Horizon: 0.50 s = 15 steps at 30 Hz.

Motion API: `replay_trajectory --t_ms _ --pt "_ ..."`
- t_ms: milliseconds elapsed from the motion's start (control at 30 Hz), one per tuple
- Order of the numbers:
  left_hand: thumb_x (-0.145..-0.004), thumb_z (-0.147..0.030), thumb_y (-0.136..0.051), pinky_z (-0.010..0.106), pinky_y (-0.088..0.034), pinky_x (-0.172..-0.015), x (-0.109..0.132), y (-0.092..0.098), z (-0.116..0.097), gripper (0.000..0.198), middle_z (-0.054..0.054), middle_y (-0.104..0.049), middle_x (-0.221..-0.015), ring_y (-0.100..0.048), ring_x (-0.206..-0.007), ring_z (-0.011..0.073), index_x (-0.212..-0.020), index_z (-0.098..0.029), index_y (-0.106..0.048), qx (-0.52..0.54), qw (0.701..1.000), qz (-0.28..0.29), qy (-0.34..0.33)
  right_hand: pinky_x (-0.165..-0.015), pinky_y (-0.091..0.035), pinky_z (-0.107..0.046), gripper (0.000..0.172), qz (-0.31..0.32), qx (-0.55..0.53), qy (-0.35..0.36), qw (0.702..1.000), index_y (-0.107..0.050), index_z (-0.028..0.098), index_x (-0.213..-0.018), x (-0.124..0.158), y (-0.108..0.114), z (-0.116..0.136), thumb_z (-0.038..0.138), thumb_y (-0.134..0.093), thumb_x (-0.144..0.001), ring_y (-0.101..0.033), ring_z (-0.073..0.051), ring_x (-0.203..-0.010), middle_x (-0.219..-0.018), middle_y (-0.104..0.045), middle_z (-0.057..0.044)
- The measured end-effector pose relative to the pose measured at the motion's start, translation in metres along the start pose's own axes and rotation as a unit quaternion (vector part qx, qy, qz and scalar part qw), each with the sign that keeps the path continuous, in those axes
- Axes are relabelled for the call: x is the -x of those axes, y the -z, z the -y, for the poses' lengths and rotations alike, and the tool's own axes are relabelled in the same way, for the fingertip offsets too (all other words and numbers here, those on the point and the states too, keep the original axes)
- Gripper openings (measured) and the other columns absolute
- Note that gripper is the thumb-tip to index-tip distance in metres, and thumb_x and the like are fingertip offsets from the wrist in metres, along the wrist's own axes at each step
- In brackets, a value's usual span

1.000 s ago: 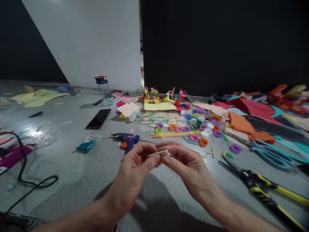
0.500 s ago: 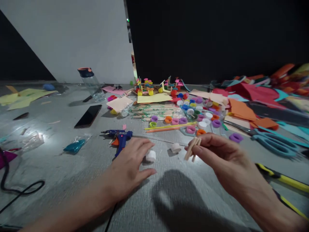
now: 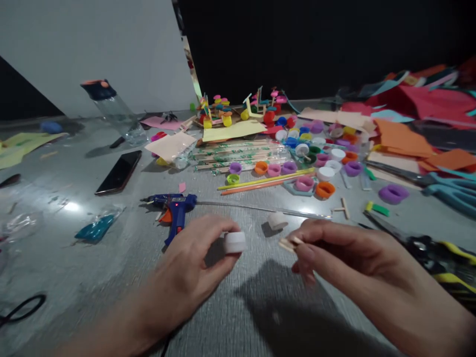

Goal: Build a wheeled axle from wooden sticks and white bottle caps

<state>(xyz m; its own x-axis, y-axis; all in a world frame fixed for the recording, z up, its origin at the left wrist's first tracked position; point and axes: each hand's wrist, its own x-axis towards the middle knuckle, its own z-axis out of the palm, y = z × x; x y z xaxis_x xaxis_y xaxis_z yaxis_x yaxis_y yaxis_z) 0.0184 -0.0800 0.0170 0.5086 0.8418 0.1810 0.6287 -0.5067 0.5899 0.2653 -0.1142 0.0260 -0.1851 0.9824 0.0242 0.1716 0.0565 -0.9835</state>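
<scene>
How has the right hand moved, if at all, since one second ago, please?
Yes: the right hand has moved rightward, farther from the blue glue gun.

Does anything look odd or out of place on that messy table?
Two things. The blue glue gun lies on its side near the left hand, its red light lit and no stand under it. The water bottle seems to lean, though the wide view may cause that. I see no spill.
</scene>
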Motion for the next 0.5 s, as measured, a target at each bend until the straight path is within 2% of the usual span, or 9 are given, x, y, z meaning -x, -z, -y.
replay_trajectory --t_ms 100,233,333,500 --pt "-0.091 -0.02 -0.063 0.036 -0.051 -0.086 0.003 -0.001 -0.003 0.017 0.003 -0.069 -0.105 -0.064 -0.099 0.0218 -0.107 -0.027 -0.061 0.015 0.999 -0.013 -0.036 -0.048 -0.048 -0.021 0.015 0.018 -0.045 0.003 0.999 -0.078 0.029 -0.082 -0.003 -0.009 -0.001 0.038 -0.071 -0.091 -0.06 -0.015 -0.055 -0.065 -0.066 0.001" --pt "-0.09 -0.022 -0.068 0.036 -0.051 -0.083 0.003 -0.005 -0.001 0.017 0.002 -0.071 -0.1 -0.064 -0.096 0.0228 -0.104 -0.028 -0.062 0.026 0.998 -0.027 -0.058 -0.051 -0.053 -0.025 0.016 0.028 -0.114 -0.051 0.992 -0.079 0.026 -0.085 -0.005 -0.015 -0.004 0.042 -0.078 -0.087 -0.062 -0.016 -0.057 -0.067 -0.067 -0.001" --pt "-0.09 -0.024 -0.07 0.037 -0.051 -0.084 0.003 -0.008 0.0 0.017 0.002 -0.072 -0.1 -0.065 -0.095 0.0232 -0.105 -0.03 -0.063 0.034 0.997 -0.033 -0.063 -0.052 -0.055 -0.025 0.02 0.042 -0.13 -0.076 0.988 -0.078 0.024 -0.083 -0.005 -0.014 -0.005 0.043 -0.079 -0.086 -0.061 -0.016 -0.058 -0.067 -0.067 -0.001" --pt "-0.088 -0.024 -0.07 0.039 -0.049 -0.086 0.005 -0.011 0.003 0.021 0.002 -0.072 -0.1 -0.065 -0.096 0.0244 -0.107 -0.03 -0.064 0.022 0.996 -0.028 -0.076 -0.052 -0.053 -0.022 0.022 0.04 -0.12 -0.08 0.989 -0.078 0.023 -0.08 -0.008 -0.013 -0.005 0.045 -0.08 -0.085 -0.06 -0.014 -0.058 -0.065 -0.066 -0.002"
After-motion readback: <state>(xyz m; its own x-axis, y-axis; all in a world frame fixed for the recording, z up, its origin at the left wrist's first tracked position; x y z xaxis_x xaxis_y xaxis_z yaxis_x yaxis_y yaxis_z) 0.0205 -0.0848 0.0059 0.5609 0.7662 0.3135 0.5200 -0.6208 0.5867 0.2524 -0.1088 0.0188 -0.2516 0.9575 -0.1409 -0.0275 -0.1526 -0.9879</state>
